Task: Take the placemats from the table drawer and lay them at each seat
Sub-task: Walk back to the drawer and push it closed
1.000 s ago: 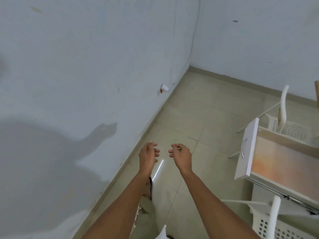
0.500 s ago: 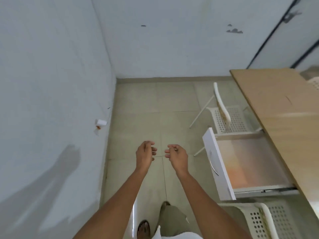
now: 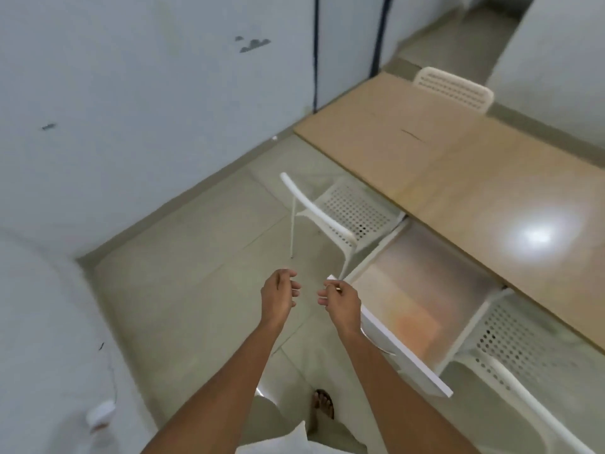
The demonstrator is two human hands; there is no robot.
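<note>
A wooden table (image 3: 474,178) runs along the right side. Its white drawer (image 3: 409,358) is pulled out, and a pale translucent placemat (image 3: 422,283) with an orange tint lies flat inside. My left hand (image 3: 278,298) and my right hand (image 3: 340,301) hover side by side above the floor, just left of the drawer front. The fingers of both hang loosely curled and hold nothing. My right hand overlaps the drawer's near corner in the view; whether it touches it I cannot tell.
A white perforated chair (image 3: 340,217) stands beyond the drawer, a second chair (image 3: 517,371) on its near side, and a third chair (image 3: 455,88) at the table's far side. Pale walls (image 3: 131,109) meet at a corner on the left. Tiled floor (image 3: 196,290) lies ahead.
The view has swung right from the wall corner to the table and the open drawer. Both hands keep their loose pose in front of me and now sit beside the drawer front.
</note>
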